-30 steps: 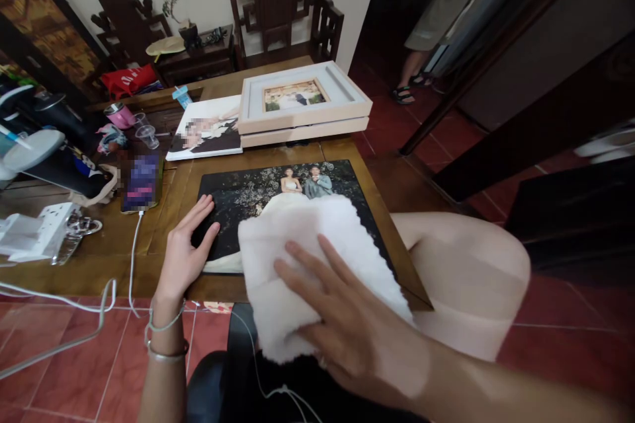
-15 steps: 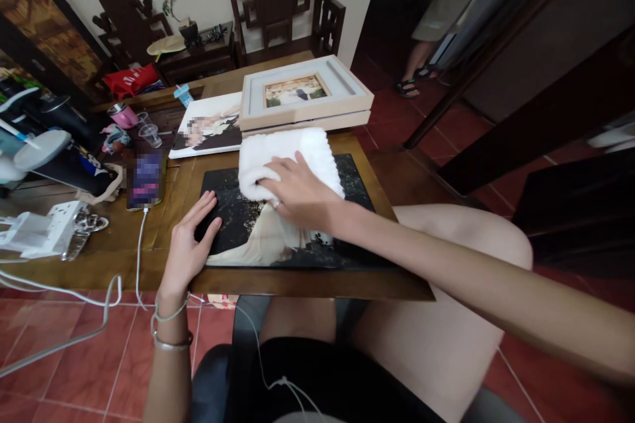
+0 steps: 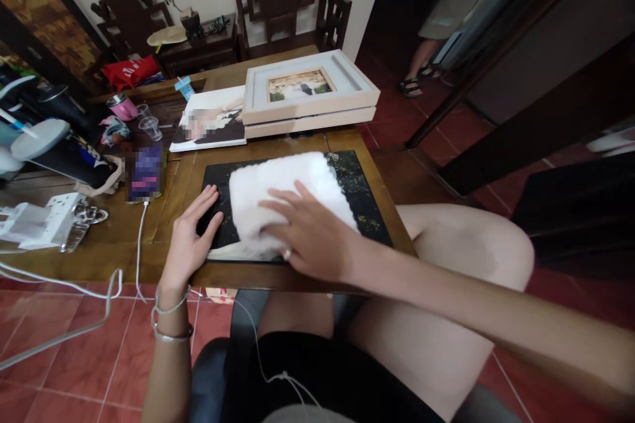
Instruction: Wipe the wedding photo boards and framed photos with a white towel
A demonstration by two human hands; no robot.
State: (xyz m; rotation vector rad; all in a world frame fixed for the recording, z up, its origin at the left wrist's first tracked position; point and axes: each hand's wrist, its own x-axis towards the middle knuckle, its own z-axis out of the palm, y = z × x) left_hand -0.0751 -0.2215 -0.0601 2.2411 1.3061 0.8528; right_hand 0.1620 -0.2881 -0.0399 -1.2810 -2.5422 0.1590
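A dark photo panel (image 3: 370, 211) with a pale dress showing at its lower left lies flat on the wooden table. Across its middle is a folded white towel (image 3: 282, 178). My right hand (image 3: 315, 231) holds the towel's near part against the panel, its fingers over the cloth and slightly blurred. On the panel's left edge rests my left hand (image 3: 193, 228), open, with fingers stretched and thumb apart. The towel and my right hand hide much of the picture.
Behind the panel are stacked pale wooden frames (image 3: 310, 96) and a white-edged photo print (image 3: 208, 122). A charging phone (image 3: 145, 172), a power strip (image 3: 49, 221) and a dark tumbler (image 3: 64, 158) stand at left. Someone's sandalled foot (image 3: 411, 84) shows at the back right.
My right hand has moved the towel toward me, from the panel's far edge down over its middle. My left hand has stayed at the left edge.
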